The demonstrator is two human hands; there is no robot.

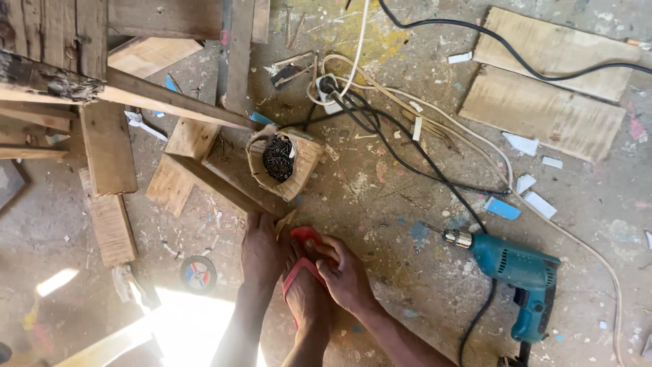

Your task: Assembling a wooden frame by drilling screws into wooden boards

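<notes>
The left hand (261, 250) is laid palm-down on the floor, fingers spread and pointing forward, with nothing gripped, its fingertips just beside a small wood sliver (285, 221); the right hand (343, 272) is curled loosely over the toes of a foot in a red sandal (302, 272), its fingers touching the sandal strap near the front, though whether anything is pinched between them cannot be told; the foot is set between the two hands. Just ahead of the hands a torn cardboard box (299, 166) full of dark screws (278, 158) is seen, resting against wooden planks (197, 177); to the right, well apart from the hands, a teal electric drill (516, 268) is laid on its side, bit pointing left; black and white cables (407, 146) are tangled across the paint-spattered concrete floor (380, 197); a small round disc (197, 273) lies near the left forearm.
</notes>
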